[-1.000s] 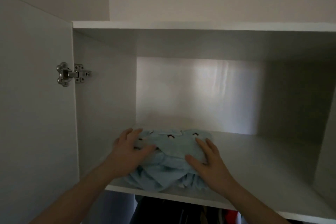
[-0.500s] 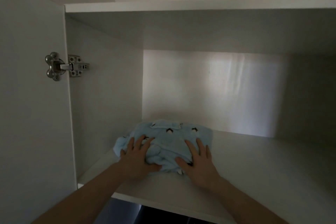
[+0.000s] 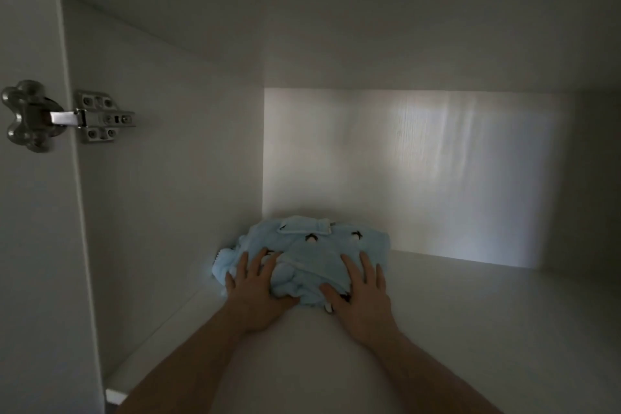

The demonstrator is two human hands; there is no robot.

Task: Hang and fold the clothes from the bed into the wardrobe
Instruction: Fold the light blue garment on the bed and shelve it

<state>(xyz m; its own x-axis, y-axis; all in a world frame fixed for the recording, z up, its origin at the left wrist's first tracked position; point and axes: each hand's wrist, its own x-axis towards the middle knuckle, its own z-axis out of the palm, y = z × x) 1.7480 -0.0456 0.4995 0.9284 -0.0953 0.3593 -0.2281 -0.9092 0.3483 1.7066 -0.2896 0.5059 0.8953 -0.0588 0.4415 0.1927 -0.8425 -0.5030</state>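
Garment: a folded light-blue fleecy pyjama top (image 3: 316, 245), plush and lumpy, with small dark motifs (too small to identify), lies on the wardrobe shelf (image 3: 470, 312) in the back-left corner.
Left hand (image 3: 253, 292): fingers straight, pressed flat on the fabric.
Right hand (image 3: 361, 296): likewise flat, gripping nothing.
Hinge (image 3: 67, 118): brushed metal, on the open door.
Hidden: shelf's right end in shadow.

Pale blue garment (image 3: 312, 255) — dotted with small black marks — on a white shelf (image 3: 470, 329); silver hinge (image 3: 67, 116).
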